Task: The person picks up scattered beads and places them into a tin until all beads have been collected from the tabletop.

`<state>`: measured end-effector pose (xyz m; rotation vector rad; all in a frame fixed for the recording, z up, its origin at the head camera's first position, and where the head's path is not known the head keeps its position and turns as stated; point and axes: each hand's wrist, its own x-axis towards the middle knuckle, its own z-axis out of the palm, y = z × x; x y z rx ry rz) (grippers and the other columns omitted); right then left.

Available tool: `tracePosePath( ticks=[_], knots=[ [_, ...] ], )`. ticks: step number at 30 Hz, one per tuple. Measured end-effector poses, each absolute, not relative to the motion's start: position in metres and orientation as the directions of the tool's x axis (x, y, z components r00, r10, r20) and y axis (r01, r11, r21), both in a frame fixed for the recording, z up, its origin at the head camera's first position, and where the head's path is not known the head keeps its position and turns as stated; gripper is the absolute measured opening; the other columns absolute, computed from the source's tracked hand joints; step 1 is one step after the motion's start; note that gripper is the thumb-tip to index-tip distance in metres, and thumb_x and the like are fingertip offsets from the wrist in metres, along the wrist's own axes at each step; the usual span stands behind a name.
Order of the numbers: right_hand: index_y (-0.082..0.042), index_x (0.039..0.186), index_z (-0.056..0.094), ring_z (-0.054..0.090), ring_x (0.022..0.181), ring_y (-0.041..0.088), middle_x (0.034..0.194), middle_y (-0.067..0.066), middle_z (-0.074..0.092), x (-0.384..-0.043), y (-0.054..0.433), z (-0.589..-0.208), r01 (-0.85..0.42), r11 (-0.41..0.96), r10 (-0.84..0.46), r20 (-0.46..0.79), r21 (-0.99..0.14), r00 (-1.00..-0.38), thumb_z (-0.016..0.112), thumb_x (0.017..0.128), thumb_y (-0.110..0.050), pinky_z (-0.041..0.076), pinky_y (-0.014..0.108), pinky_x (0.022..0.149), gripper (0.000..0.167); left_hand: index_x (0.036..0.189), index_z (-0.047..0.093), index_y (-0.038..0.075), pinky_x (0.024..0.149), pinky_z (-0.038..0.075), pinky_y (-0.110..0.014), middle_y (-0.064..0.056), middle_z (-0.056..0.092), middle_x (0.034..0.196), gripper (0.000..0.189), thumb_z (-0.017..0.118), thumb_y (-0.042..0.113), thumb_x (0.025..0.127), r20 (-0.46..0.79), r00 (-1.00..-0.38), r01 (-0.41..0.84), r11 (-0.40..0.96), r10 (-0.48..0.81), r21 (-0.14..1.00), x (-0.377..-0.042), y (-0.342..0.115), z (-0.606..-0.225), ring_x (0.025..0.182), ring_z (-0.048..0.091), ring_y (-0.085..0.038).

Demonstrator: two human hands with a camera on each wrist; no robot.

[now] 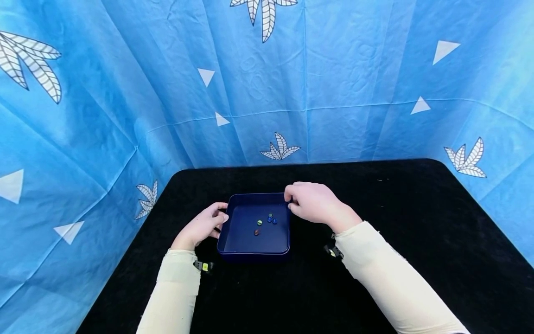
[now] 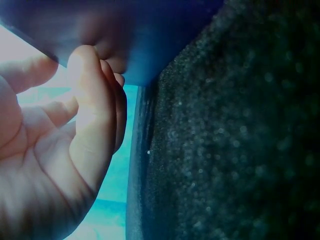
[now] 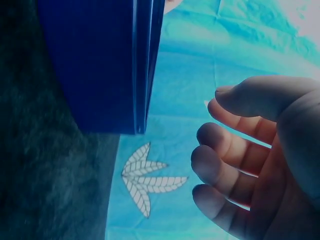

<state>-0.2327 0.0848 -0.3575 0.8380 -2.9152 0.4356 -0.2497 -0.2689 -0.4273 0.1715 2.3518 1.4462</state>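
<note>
A shallow, square dark blue box (image 1: pixel 254 243) with a raised rim lies in front of me in the head view. Several small marbles lie inside: a yellow-green marble (image 1: pixel 259 222), a reddish-brown marble (image 1: pixel 256 232) and a cluster of blue marbles (image 1: pixel 270 219) toward the right. My left hand (image 1: pixel 204 225) grips the box's left side, thumb at the rim; in the left wrist view its bent fingers (image 2: pixel 90 100) press on the outer wall. By the far right corner is my right hand (image 1: pixel 314 203). The right wrist view shows its fingers (image 3: pixel 210 165) loosely curled, apart from the box wall (image 3: pixel 95 65), holding nothing.
A black cloth-covered table (image 1: pixel 417 241) spreads under the box. Behind and to the sides hangs a blue curtain (image 1: pixel 350 69) with white leaf and triangle prints. Small devices (image 1: pixel 204 266) are strapped at both wrists over pale sleeves (image 1: pixel 175 287).
</note>
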Motion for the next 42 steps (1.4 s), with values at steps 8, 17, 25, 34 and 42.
tracePosePath(
  ticks=[8, 17, 25, 34, 42],
  knots=[
    [-0.02, 0.102, 0.069, 0.052, 0.068, 0.01, 0.083, -0.01, 0.055, -0.226, 0.109, -0.359, -0.491, 0.822, -0.471, 0.142, -0.289, -0.871, 0.069, 0.094, -0.022, 0.047, 0.034, 0.065, 0.008, 0.152, 0.038, 0.008, 0.073, 0.057, -0.042, -0.02, 0.054, 0.117, 0.048, 0.048, 0.02, 0.107, -0.249, -0.924, -0.091, 0.466, 0.289, 0.88, -0.249, -0.268, -0.426, 0.094, 0.06, -0.033],
    [-0.018, 0.104, 0.069, 0.052, 0.068, 0.01, 0.083, -0.01, 0.055, -0.22, 0.138, -0.38, -0.444, 0.841, -0.446, 0.068, -0.309, -0.892, 0.069, 0.094, -0.022, 0.048, 0.036, 0.067, 0.01, 0.152, 0.038, 0.007, 0.072, 0.057, -0.042, -0.022, 0.054, 0.119, 0.048, 0.048, 0.019, 0.107, -0.251, -0.924, -0.095, 0.463, 0.288, 0.881, -0.248, -0.268, -0.427, 0.095, 0.06, -0.035],
    [-0.017, 0.105, 0.068, 0.055, 0.062, 0.003, 0.085, -0.009, 0.054, -0.214, 0.156, -0.397, -0.406, 0.846, -0.447, -0.045, -0.344, -0.893, 0.071, 0.092, -0.021, 0.05, 0.04, 0.073, 0.013, 0.153, 0.037, 0.007, 0.072, 0.057, -0.042, -0.022, 0.053, 0.119, 0.048, 0.047, 0.018, 0.107, -0.24, -0.924, -0.082, 0.46, 0.296, 0.884, -0.249, -0.268, -0.428, 0.095, 0.06, -0.034],
    [-0.02, 0.106, 0.07, 0.054, 0.076, 0.011, 0.092, -0.006, 0.057, -0.211, 0.165, -0.411, -0.44, 0.841, -0.493, -0.111, -0.316, -0.863, 0.077, 0.087, -0.032, 0.05, 0.04, 0.074, 0.024, 0.153, 0.036, 0.007, 0.073, 0.057, -0.042, -0.021, 0.054, 0.119, 0.05, 0.049, 0.021, 0.107, -0.239, -0.924, -0.078, 0.464, 0.299, 0.882, -0.25, -0.269, -0.43, 0.094, 0.061, -0.033],
    [-0.021, 0.091, 0.066, 0.053, 0.07, 0.009, 0.087, -0.007, 0.056, -0.21, 0.169, -0.413, -0.421, 0.843, -0.491, -0.161, -0.336, -0.856, 0.078, 0.082, -0.032, 0.048, 0.036, 0.07, 0.019, 0.152, 0.037, 0.007, 0.073, 0.057, -0.042, -0.022, 0.054, 0.119, 0.049, 0.049, 0.019, 0.106, -0.244, -0.923, -0.081, 0.468, 0.298, 0.88, -0.249, -0.268, -0.428, 0.093, 0.061, -0.033]
  ],
)
